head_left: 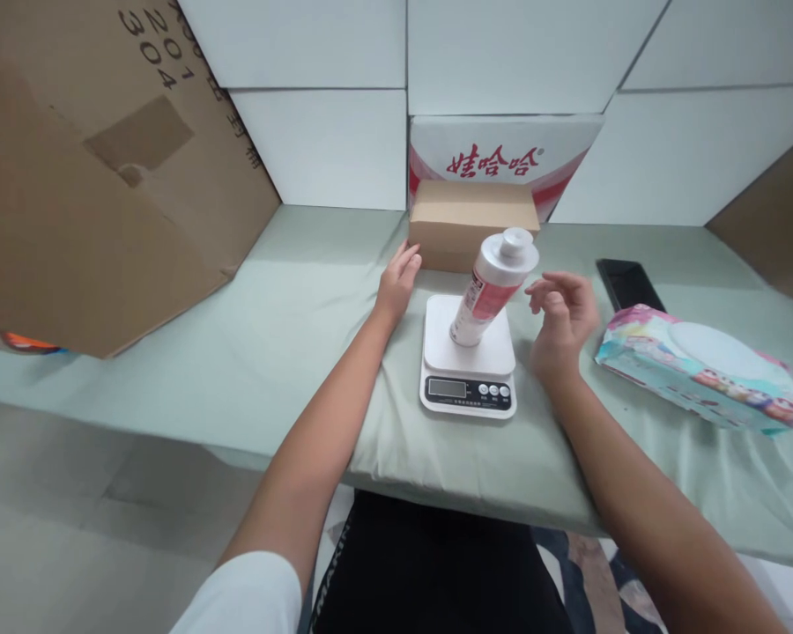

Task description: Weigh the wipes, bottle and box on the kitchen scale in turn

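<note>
A white bottle (492, 286) with a red-and-pink label and a white cap stands on the white kitchen scale (469, 370), leaning toward me. My right hand (564, 319) hovers just right of the bottle, fingers apart and curled, holding nothing. My left hand (397, 281) lies flat on the green cloth left of the scale, fingertips near the small brown cardboard box (472, 223). The scale's display shows no readable figure.
A large cardboard box (99, 167) leans at the left. Behind the small box stands a white carton with red print (502, 151). A black phone (627, 283) and a wet-wipes pack (697, 365) lie at the right. The table's front edge (436, 493) is close to me.
</note>
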`<state>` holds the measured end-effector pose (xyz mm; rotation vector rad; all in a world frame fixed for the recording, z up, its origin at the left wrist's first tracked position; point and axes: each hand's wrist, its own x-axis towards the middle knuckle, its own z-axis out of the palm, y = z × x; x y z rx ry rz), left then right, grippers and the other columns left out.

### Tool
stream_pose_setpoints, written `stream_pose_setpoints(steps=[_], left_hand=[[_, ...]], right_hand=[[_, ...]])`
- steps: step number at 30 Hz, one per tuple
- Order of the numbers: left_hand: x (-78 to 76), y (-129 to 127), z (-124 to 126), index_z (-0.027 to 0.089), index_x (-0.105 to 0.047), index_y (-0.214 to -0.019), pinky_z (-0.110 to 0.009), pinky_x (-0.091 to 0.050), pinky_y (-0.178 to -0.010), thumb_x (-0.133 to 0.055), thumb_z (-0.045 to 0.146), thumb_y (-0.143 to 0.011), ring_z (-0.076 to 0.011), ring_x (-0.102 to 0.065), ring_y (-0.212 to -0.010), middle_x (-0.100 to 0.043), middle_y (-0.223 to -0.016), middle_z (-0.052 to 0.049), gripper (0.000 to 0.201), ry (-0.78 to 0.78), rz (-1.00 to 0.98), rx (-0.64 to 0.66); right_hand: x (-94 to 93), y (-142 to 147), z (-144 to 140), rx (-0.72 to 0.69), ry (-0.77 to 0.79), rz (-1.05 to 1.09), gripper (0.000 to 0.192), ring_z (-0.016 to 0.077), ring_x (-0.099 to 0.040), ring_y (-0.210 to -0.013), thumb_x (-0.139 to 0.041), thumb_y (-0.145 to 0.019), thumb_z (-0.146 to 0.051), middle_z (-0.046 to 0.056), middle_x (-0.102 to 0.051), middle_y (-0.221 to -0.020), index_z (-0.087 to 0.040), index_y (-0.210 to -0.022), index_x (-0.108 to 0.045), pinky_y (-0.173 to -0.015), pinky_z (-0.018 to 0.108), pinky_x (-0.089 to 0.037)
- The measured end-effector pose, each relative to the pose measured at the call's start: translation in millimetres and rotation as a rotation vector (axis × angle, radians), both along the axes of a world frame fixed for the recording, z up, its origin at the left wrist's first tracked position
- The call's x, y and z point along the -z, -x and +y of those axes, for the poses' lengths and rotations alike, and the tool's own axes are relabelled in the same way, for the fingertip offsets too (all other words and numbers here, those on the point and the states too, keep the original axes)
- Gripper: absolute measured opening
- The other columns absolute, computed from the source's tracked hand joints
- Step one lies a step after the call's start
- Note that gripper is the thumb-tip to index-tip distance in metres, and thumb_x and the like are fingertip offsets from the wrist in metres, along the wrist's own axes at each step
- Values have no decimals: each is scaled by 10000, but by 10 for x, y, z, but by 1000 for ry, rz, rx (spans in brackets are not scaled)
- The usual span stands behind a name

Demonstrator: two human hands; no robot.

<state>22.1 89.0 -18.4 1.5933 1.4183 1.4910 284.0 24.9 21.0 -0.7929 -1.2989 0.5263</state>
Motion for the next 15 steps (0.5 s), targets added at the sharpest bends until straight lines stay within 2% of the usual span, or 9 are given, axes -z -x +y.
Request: stream_pose_setpoints(steps=[4,6,8,11,15], left_hand=[[-15,1,-27,215,-747,-1219,-439,-423,-1251,-512,649,-993,-290,-572,-1470,-648,-1524,-148,542,-81,-52,-88],[-29,-8,-47,212,-742,-1086,-390,-524,-1107,-537,569,-994,-256,-670,-1297,-722,-1339,-138,422,-99,-123,-158],[-53,-20,-71,213,-704,-954,-321,-562,-899,-553,473,-989,-205,-716,-1044,-740,-1089,-93,303,-56,-208,-223],[-110,-38,-115,220,-631,-811,-262,-463,-683,-552,347,-982,-145,-597,-722,-613,-759,-2,227,42,-265,-284],[-198,-57,-167,213,-573,-705,-267,-347,-630,-553,198,-948,-129,-422,-611,-437,-617,43,244,56,-239,-327]], right_hand=[[9,-5,-62,-63,-50,-126,381,186,-596,-758,-668,-937,-590,38,-694,-896,-259,-1116,-724,-730,369,-502],[-8,-12,-74,-120,-60,-215,413,184,-577,-761,-669,-940,-604,41,-698,-921,-264,-1165,-735,-715,367,-481],[-22,-4,-92,-176,-50,-311,462,188,-571,-775,-674,-930,-630,41,-691,-925,-269,-1211,-731,-714,371,-478],[-47,45,-140,-224,-13,-428,506,186,-563,-768,-721,-884,-647,36,-687,-915,-257,-1207,-721,-706,372,-484],[-89,142,-209,-244,55,-471,448,165,-549,-752,-782,-852,-562,23,-696,-931,-246,-1159,-702,-675,340,-474]])
